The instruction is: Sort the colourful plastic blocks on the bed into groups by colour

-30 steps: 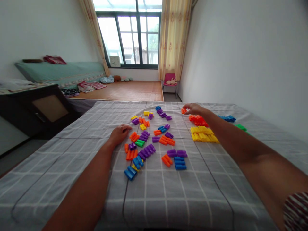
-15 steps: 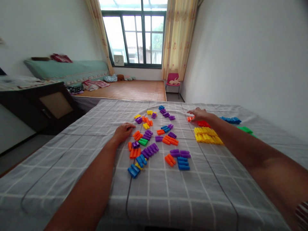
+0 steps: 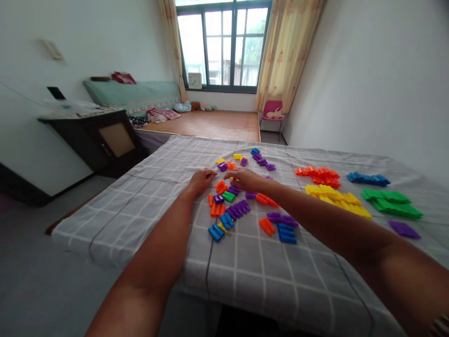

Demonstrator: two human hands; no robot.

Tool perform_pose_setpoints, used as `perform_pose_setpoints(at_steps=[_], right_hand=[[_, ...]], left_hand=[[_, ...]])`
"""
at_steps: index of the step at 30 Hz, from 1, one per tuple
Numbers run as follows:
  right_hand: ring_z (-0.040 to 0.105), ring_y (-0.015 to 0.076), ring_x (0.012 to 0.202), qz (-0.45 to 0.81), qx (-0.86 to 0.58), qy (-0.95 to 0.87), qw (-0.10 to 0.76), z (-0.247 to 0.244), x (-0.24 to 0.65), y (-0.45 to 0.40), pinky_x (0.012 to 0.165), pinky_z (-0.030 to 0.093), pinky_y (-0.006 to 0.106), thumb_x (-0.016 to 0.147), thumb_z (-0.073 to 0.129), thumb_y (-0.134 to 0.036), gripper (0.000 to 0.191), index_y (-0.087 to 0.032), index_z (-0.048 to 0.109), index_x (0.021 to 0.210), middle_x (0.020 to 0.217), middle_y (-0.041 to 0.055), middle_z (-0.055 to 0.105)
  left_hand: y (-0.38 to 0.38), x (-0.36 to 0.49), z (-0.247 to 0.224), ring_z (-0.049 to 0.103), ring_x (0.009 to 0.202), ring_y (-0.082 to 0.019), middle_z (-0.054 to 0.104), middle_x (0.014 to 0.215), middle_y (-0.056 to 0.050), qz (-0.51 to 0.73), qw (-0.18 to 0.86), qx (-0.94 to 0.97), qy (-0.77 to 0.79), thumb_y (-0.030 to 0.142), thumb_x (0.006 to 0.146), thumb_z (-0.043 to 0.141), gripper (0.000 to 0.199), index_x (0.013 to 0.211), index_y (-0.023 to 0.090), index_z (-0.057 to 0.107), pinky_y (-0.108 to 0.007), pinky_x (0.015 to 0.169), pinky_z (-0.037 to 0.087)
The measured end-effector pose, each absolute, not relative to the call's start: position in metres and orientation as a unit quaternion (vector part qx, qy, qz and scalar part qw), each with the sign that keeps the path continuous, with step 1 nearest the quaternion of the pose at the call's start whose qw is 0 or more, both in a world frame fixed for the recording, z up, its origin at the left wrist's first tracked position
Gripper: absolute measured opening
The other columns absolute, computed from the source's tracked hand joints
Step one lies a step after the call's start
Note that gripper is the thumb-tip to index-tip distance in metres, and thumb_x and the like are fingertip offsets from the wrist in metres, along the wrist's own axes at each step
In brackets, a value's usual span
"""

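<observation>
- Blocks [image 3: 238, 209]: small ribbed plastic pieces in orange, purple, blue, yellow and green, lying loose in a mixed scatter on a grey checked cloth [image 3: 245, 271] that covers the surface. The scatter sits directly under and just below both hands.
- Sorted groups lie well to the right of the right hand: an orange row [image 3: 319, 173], a yellow row [image 3: 336, 196], a blue row [image 3: 368, 179], a green pile [image 3: 391, 203] and one purple piece [image 3: 403, 229].
- Left hand [image 3: 201, 179]: palm down, fingers loosely curled and resting on the cloth at the left edge of the scatter. It grips nothing; its fingertips are just beside an orange block [image 3: 220, 187].
- Right hand [image 3: 245, 179]: palm down over the upper part of the scatter, fingers [image 3: 229, 176] half curled and pointing toward the left hand. Whether it holds a block cannot be told; the palm hides the pieces beneath.
- The two hands are near each other but apart.
- Edges: the cloth's left edge [image 3: 91, 220] falls to the floor well left of the left hand. The near edge lies below both forearms.
- Open room: bare cloth to the left of the left hand and between the scatter and the near edge.
</observation>
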State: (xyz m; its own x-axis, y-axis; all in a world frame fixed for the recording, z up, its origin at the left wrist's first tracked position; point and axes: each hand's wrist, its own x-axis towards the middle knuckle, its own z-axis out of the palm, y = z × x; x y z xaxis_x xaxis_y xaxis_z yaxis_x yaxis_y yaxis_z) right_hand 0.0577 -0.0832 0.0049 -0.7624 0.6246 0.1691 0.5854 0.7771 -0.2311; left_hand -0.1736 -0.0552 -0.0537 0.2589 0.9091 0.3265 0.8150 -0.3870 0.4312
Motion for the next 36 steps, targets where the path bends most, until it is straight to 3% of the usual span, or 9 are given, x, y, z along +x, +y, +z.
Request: perform_pose_setpoints(at_steps=[3, 8, 12, 17, 22, 27, 31, 36], right_hand=[[0.06, 0.0222, 0.108, 0.061, -0.328, -0.938, 0.09, -0.002, 0.031, -0.082, 0.092, 0.044, 0.032, 0.086, 0.056, -0.014, 0.036, -0.016, 0.062, 0.122, 0.117, 0.0115, 0.068], [0.062, 0.0213, 0.094, 0.062, -0.371, -0.923, 0.08, 0.004, 0.028, -0.077, 0.079, 0.046, 0.029, 0.086, 0.059, -0.025, 0.025, -0.014, 0.063, 0.108, 0.103, 0.0102, 0.069], [0.061, 0.0237, 0.098, -0.024, -0.458, -0.881, 0.113, 0.021, 0.072, -0.07, 0.08, 0.045, 0.03, 0.085, 0.059, -0.024, 0.026, -0.014, 0.06, 0.109, 0.11, 0.0141, 0.065], [0.06, 0.0301, 0.105, -0.122, -0.615, -0.778, 0.04, 0.019, 0.158, -0.061, 0.081, 0.047, 0.036, 0.086, 0.054, -0.016, 0.033, -0.013, 0.058, 0.118, 0.119, 0.0208, 0.059], [0.062, 0.0256, 0.104, -0.005, -0.596, -0.801, -0.053, 0.005, 0.225, -0.05, 0.086, 0.048, 0.033, 0.08, 0.066, -0.025, 0.036, -0.016, 0.063, 0.115, 0.118, 0.0133, 0.064], [0.065, 0.0212, 0.101, 0.134, -0.589, -0.797, -0.013, 0.011, 0.253, -0.039, 0.085, 0.05, 0.028, 0.074, 0.073, -0.036, 0.057, -0.022, 0.06, 0.127, 0.121, 0.0069, 0.066], [0.067, 0.0214, 0.096, 0.146, -0.552, -0.821, -0.005, 0.006, 0.25, -0.038, 0.084, 0.051, 0.03, 0.075, 0.071, -0.041, 0.046, -0.025, 0.068, 0.118, 0.114, 0.005, 0.07], [0.067, 0.0193, 0.09, 0.08, -0.588, -0.805, 0.022, 0.016, 0.275, -0.026, 0.08, 0.05, 0.027, 0.073, 0.07, -0.03, 0.039, -0.022, 0.07, 0.112, 0.106, 0.0043, 0.073]], left_hand=[[-0.055, -0.174, -0.053, 0.065, 0.098, -0.018, 0.074, 0.103, -0.004, 0.26, 0.085, 0.793, 0.544, 0.018, 0.081, 0.046, 0.035, 0.102, 0.02, 0.074, -0.028, 0.091, 0.049], [-0.055, -0.174, -0.052, 0.065, 0.1, -0.019, 0.073, 0.107, -0.005, 0.26, 0.083, 0.795, 0.542, 0.017, 0.08, 0.048, 0.034, 0.101, 0.02, 0.075, -0.028, 0.091, 0.049], [-0.055, -0.175, -0.052, 0.065, 0.099, -0.019, 0.073, 0.106, -0.005, 0.264, 0.088, 0.795, 0.539, 0.017, 0.081, 0.048, 0.033, 0.101, 0.02, 0.075, -0.028, 0.091, 0.049], [-0.051, -0.176, -0.054, 0.065, 0.098, -0.019, 0.072, 0.107, -0.004, 0.255, 0.079, 0.799, 0.539, 0.02, 0.082, 0.047, 0.034, 0.102, 0.021, 0.074, -0.029, 0.089, 0.049], [-0.048, -0.178, -0.057, 0.065, 0.098, -0.02, 0.072, 0.107, -0.004, 0.252, 0.063, 0.803, 0.536, 0.021, 0.081, 0.047, 0.035, 0.102, 0.022, 0.074, -0.028, 0.089, 0.049], [-0.049, -0.178, -0.055, 0.065, 0.1, -0.019, 0.072, 0.109, -0.004, 0.242, 0.066, 0.802, 0.542, 0.022, 0.08, 0.047, 0.035, 0.103, 0.022, 0.074, -0.029, 0.09, 0.049], [-0.05, -0.178, -0.054, 0.064, 0.1, -0.019, 0.072, 0.108, -0.005, 0.247, 0.071, 0.803, 0.538, 0.023, 0.081, 0.046, 0.034, 0.102, 0.021, 0.074, -0.029, 0.091, 0.049], [-0.047, -0.18, -0.056, 0.065, 0.1, -0.02, 0.072, 0.107, -0.005, 0.256, 0.079, 0.805, 0.529, 0.024, 0.08, 0.046, 0.034, 0.1, 0.021, 0.074, -0.03, 0.09, 0.049]])
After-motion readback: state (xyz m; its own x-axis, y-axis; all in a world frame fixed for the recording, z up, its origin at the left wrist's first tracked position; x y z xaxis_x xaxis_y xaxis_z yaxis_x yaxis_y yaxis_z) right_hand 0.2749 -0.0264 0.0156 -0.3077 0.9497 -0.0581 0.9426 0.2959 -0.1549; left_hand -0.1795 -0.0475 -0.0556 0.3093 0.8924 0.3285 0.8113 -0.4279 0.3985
